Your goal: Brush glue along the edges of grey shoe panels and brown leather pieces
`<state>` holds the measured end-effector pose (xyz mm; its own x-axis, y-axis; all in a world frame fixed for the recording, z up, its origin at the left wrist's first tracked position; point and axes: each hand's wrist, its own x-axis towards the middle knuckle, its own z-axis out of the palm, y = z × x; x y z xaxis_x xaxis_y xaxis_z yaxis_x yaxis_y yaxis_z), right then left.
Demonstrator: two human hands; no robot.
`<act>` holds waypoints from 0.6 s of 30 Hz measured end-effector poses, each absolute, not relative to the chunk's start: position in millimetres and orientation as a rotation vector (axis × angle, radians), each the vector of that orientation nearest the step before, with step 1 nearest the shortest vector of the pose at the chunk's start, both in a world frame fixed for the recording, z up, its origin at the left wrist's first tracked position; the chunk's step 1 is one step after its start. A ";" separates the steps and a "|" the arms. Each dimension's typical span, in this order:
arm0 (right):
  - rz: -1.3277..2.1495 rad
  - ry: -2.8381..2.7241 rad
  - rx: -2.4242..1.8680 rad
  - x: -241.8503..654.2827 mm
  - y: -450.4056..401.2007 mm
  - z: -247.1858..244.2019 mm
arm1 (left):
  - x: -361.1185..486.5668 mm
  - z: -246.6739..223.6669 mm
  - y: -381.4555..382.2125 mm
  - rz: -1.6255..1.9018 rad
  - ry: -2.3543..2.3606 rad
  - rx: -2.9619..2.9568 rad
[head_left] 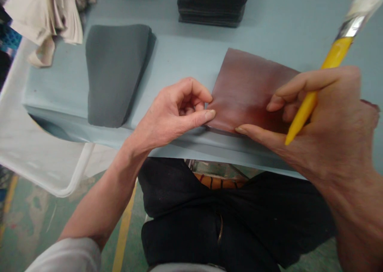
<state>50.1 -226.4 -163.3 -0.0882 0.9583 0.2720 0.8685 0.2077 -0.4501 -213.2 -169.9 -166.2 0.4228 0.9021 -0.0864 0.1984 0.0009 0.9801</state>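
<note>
- So what's in those hands right now?

- Right hand (332,120) has a yellow brush (333,56) tucked in it, fingers curled, handle running across the palm with the bristle end sticking up and away. Its thumb is stretched out to the near edge of a reddish-brown piece (248,80) at the same time

- And the other one?

- Left hand (176,118) is half curled, thumb and index tips near each other with a small gap, both right at the left edge of that piece. Can't tell if it's actually pinching it or just touching

- Where's the piece, then?

- Flat on the pale blue table (182,56), by the near edge and mostly between the two hands, far right part hidden behind the right one. Can't tell if it's one layer or several

- Anything else around?

- Yeah, a grey stack (115,76) over to the left, a black stack (212,6) further back, and some beige strips (55,14) bunched at the far left, a couple hanging loose
</note>
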 end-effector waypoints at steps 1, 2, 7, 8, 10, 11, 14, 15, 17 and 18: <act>0.232 -1.978 -1.671 50.0 -226.0 -163.8 | -213.2 -165.8 -170.7 0.747 1.027 1.490; 0.227 -1.961 -1.648 49.7 -225.6 -164.7 | -213.2 -165.4 -171.5 0.752 1.030 1.487; 0.252 -1.923 -1.627 47.5 -224.1 -168.6 | -213.3 -164.4 -174.4 0.751 1.053 1.482; 0.249 -1.908 -1.625 47.0 -223.8 -168.4 | -213.4 -164.3 -174.6 0.749 1.058 1.484; 0.268 -1.892 -1.621 46.2 -223.1 -166.8 | -213.9 -164.3 -174.8 0.739 1.068 1.489; 0.289 -1.896 -1.618 45.9 -222.8 -165.5 | -214.2 -164.2 -174.9 0.730 1.069 1.491; 0.339 -1.934 -1.620 46.2 -221.8 -161.8 | -215.2 -164.3 -175.2 0.722 1.067 1.497; 0.333 -1.937 -1.620 46.6 -221.6 -161.1 | -215.6 -164.4 -175.5 0.722 1.068 1.498; 0.309 -1.936 -1.633 47.7 -221.1 -160.9 | -216.3 -164.7 -176.1 0.719 1.070 1.499; 0.295 -1.936 -1.635 48.4 -220.9 -161.4 | -216.6 -164.9 -176.4 0.713 1.070 1.499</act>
<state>48.4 -220.9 -161.4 -0.0790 0.9548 0.2867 0.8260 0.2237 -0.5174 -216.6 -176.4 -164.9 0.4099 0.9047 -0.1163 0.2410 0.0155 0.9704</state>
